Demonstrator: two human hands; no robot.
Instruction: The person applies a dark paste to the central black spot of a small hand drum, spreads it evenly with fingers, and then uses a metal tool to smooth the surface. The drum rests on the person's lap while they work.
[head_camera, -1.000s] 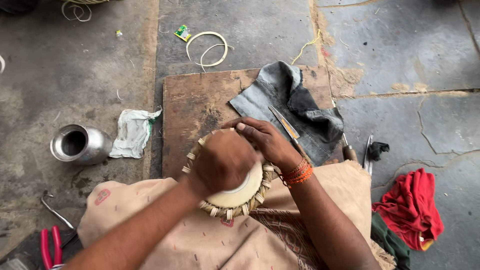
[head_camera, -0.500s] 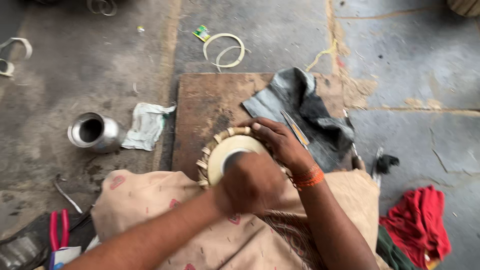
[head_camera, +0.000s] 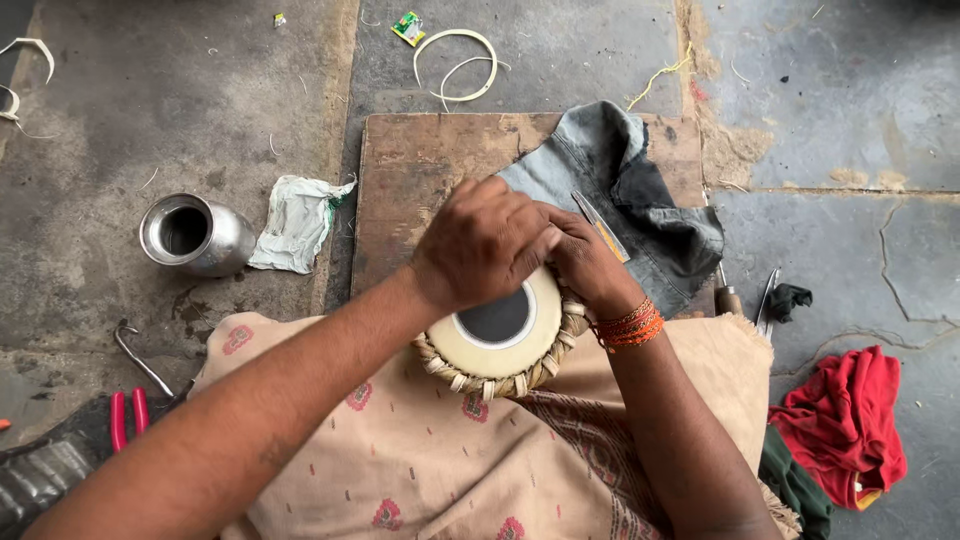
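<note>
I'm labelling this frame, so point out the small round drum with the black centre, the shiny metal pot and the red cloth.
small round drum (head_camera: 497, 335), head view, cream skin by the black centre.
shiny metal pot (head_camera: 218, 243), head view, its side wall.
red cloth (head_camera: 843, 420), head view, middle folds.

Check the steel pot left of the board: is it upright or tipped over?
Tipped. The steel pot lies on its side on the floor, its open mouth facing the camera; whether anything is inside cannot be told.

- Lit evenly by soft, diffuse daylight; moderately bright, no harsh glare.
- Only faint, soft-edged shadows, beneath the forearms at centre frame.
- Dull sheen on the steel cup (head_camera: 195, 235), left of frame.
- Sharp across the middle; slightly soft and stretched toward the lower corners.
</note>
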